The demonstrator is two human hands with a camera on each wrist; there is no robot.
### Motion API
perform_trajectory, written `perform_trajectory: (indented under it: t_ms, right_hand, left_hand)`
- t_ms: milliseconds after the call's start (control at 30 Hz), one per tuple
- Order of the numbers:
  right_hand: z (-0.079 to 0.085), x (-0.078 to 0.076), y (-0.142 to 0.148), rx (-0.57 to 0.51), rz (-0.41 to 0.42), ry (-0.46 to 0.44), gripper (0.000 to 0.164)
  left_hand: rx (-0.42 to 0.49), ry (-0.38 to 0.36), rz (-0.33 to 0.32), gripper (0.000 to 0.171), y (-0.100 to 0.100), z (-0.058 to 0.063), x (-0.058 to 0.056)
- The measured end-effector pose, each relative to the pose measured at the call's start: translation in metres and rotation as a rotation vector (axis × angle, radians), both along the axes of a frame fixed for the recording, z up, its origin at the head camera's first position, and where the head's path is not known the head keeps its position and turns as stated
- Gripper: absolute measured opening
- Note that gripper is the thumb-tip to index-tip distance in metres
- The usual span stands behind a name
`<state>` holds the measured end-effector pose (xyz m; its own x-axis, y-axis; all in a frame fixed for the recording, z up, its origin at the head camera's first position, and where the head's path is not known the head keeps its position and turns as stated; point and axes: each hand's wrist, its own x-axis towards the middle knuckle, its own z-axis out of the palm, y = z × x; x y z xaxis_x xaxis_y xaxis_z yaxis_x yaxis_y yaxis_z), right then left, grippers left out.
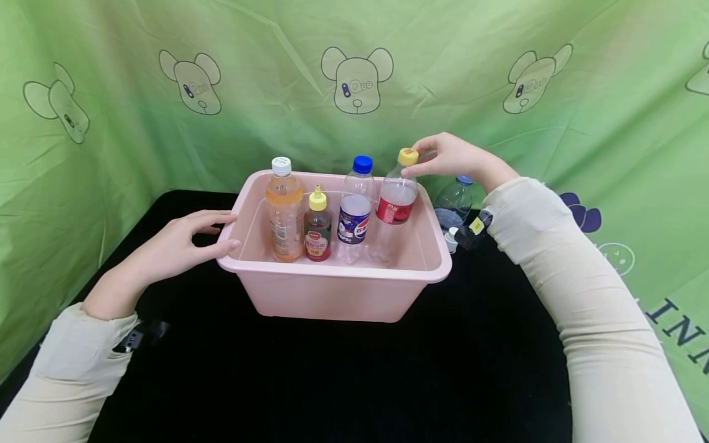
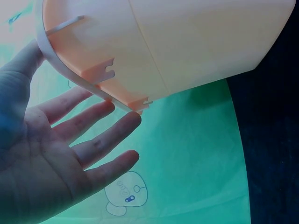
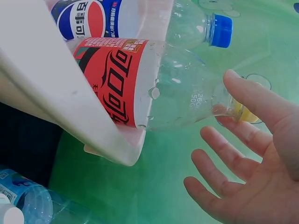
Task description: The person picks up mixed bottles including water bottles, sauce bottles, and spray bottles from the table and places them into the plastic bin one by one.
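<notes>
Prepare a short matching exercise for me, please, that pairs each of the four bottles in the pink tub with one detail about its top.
Column one:
1. Coca-Cola bottle
2. Pepsi bottle
3. Orange-tinted bottle
4. Small sauce bottle

Column two:
A. Closed with a white cap
B. Pinched near its top by the right hand
C. Fitted with a pointed yellow nozzle
D. Closed with a blue cap

Right pairs: 1-B, 2-D, 3-A, 4-C.
</notes>
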<state>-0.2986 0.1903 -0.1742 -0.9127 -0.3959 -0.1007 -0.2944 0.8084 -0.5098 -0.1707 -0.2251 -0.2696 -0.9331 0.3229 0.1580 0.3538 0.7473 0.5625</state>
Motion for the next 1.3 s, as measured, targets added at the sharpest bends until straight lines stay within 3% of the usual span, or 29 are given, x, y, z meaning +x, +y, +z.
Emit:
perform_trajectory:
  t_ms: [367,733,1300]
  right_hand:
    - [-0.007,-0.001,0.001,0.030,0.024,0.006,0.047]
    - [-0.004,0.002,0.005,0.033,0.024,0.008,0.054]
    - [0.005,0.015,0.030,-0.006,-0.046,0.024,0.055]
  left_hand:
    - [0.003,-0.001,-0.003,0.056,0.000,-0.001,-0.001]
    - [0.002,0.007,0.003,0.056,0.000,-0.001,-0.001]
    - [-0.003,0.003,-0.005,0.055,-0.001,-0.001,-0.001]
